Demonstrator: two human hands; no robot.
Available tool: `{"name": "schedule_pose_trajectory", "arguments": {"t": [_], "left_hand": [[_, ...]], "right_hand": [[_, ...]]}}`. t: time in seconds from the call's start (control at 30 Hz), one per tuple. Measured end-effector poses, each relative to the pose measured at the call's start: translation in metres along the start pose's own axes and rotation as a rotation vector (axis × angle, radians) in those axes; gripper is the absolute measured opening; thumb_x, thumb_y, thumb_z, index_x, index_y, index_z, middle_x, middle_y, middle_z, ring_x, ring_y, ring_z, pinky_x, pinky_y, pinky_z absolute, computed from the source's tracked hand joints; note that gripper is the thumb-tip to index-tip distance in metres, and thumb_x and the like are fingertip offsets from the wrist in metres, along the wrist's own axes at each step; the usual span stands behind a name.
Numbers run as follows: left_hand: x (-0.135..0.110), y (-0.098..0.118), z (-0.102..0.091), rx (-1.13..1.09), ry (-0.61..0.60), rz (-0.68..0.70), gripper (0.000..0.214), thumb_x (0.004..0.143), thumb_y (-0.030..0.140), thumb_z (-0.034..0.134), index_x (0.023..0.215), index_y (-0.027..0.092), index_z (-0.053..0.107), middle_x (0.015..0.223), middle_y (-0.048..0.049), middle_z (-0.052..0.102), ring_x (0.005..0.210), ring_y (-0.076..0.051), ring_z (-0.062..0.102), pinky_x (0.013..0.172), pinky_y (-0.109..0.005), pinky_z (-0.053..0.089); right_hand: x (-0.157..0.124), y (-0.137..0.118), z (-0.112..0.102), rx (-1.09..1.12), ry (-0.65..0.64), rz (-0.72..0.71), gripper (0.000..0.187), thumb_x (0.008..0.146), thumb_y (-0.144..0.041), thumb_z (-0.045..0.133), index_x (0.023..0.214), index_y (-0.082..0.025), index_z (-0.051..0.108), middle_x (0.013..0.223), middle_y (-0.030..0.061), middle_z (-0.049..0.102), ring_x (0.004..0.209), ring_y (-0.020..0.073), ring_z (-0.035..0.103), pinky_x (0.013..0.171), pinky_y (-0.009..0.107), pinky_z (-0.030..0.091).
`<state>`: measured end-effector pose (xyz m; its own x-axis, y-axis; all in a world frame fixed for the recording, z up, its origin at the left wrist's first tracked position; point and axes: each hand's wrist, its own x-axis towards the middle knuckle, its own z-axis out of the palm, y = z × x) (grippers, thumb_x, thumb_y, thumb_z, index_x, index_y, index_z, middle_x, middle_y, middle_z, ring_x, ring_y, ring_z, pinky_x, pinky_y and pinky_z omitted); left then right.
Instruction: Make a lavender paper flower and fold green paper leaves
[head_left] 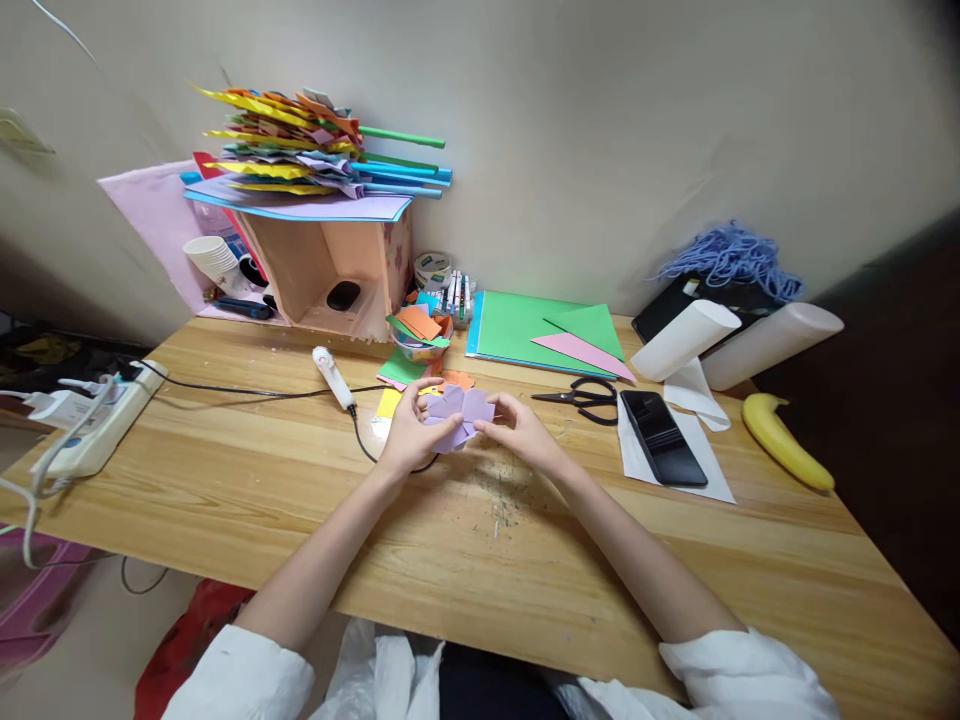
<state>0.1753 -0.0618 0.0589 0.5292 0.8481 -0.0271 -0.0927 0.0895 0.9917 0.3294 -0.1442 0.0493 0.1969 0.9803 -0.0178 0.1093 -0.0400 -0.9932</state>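
Observation:
Between my two hands is a purple paper flower [459, 415] with several petals, held just above the wooden table. My left hand [409, 430] grips its left side, thumb across the front. On the other side, my right hand [517, 428] pinches the right edge between thumb and fingers. Behind the flower lie a partly hidden orange paper piece [459, 379] and a yellow paper [388, 402]. A white glue gun [332, 376] with a black cord rests to the left of my left hand. Black-handled scissors [581, 399] lie to the right of my right hand.
A peach box [315, 265] topped with paper flowers [289, 145] stands at the back left. Green paper [525, 325] lies at the back. Rightward are a phone [662, 437], paper rolls [686, 340] and a banana [784, 440]. A power strip [101, 425] sits at the left edge.

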Motion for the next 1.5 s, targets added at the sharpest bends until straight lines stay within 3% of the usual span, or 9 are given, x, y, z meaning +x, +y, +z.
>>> {"name": "schedule_pose_trajectory", "arguments": {"t": [0.27, 0.43, 0.63, 0.77, 0.97, 1.23, 1.5], "left_hand": [[-0.002, -0.001, 0.005, -0.020, -0.055, -0.006, 0.056, 0.055, 0.021, 0.075, 0.104, 0.019, 0.048, 0.089, -0.0067, 0.065, 0.082, -0.020, 0.063, 0.070, -0.026, 0.048], [-0.001, -0.010, 0.006, 0.031, -0.026, 0.010, 0.055, 0.055, 0.026, 0.075, 0.103, 0.019, 0.048, 0.096, -0.0070, 0.063, 0.086, -0.020, 0.061, 0.073, -0.027, 0.048], [0.003, -0.017, -0.001, 0.156, 0.009, -0.076, 0.059, 0.052, 0.032, 0.076, 0.104, 0.013, 0.052, 0.090, -0.0068, 0.063, 0.074, -0.018, 0.060, 0.063, -0.025, 0.047], [0.005, -0.017, -0.002, 0.151, 0.021, -0.077, 0.059, 0.052, 0.031, 0.075, 0.102, 0.011, 0.052, 0.088, -0.0063, 0.062, 0.071, -0.016, 0.059, 0.062, -0.025, 0.047], [0.004, -0.016, 0.000, 0.041, -0.037, -0.145, 0.053, 0.058, 0.034, 0.072, 0.102, 0.012, 0.053, 0.094, -0.0075, 0.063, 0.076, -0.016, 0.060, 0.066, -0.027, 0.049], [0.006, -0.021, -0.002, 0.037, -0.027, -0.140, 0.063, 0.049, 0.027, 0.077, 0.103, 0.011, 0.050, 0.086, -0.0059, 0.064, 0.074, -0.016, 0.061, 0.065, -0.027, 0.049], [0.006, -0.020, -0.001, -0.024, -0.032, -0.154, 0.066, 0.046, 0.026, 0.079, 0.102, 0.011, 0.049, 0.078, -0.0039, 0.064, 0.068, -0.015, 0.061, 0.063, -0.026, 0.049]], "right_hand": [[-0.002, -0.010, 0.000, 0.087, -0.101, 0.080, 0.032, 0.064, -0.026, 0.067, 0.095, -0.018, 0.060, 0.094, 0.0043, 0.064, 0.082, 0.0181, 0.061, 0.074, 0.030, 0.047], [-0.001, -0.010, -0.001, 0.041, -0.051, 0.088, 0.031, 0.063, -0.025, 0.068, 0.092, -0.015, 0.062, 0.091, 0.0052, 0.066, 0.081, 0.0184, 0.062, 0.073, 0.030, 0.047], [0.001, -0.002, -0.002, 0.077, -0.077, 0.124, 0.035, 0.067, -0.031, 0.066, 0.098, -0.016, 0.062, 0.099, 0.0065, 0.066, 0.088, 0.0200, 0.061, 0.078, 0.032, 0.047], [0.000, -0.002, -0.002, 0.128, -0.130, 0.127, 0.041, 0.063, -0.030, 0.069, 0.100, -0.016, 0.061, 0.103, 0.0057, 0.065, 0.091, 0.0209, 0.061, 0.081, 0.032, 0.047], [-0.001, -0.001, -0.002, 0.069, -0.064, 0.129, 0.038, 0.062, -0.029, 0.070, 0.096, -0.013, 0.063, 0.096, 0.0074, 0.067, 0.087, 0.0215, 0.062, 0.078, 0.032, 0.048], [-0.001, 0.000, -0.001, 0.062, -0.037, 0.112, 0.041, 0.062, -0.031, 0.070, 0.098, -0.013, 0.063, 0.096, 0.0074, 0.066, 0.085, 0.0207, 0.062, 0.075, 0.031, 0.047], [0.001, 0.002, 0.001, 0.064, 0.054, 0.114, 0.030, 0.069, -0.037, 0.062, 0.085, -0.012, 0.065, 0.074, 0.0044, 0.065, 0.061, 0.0128, 0.057, 0.058, 0.024, 0.044]]}}
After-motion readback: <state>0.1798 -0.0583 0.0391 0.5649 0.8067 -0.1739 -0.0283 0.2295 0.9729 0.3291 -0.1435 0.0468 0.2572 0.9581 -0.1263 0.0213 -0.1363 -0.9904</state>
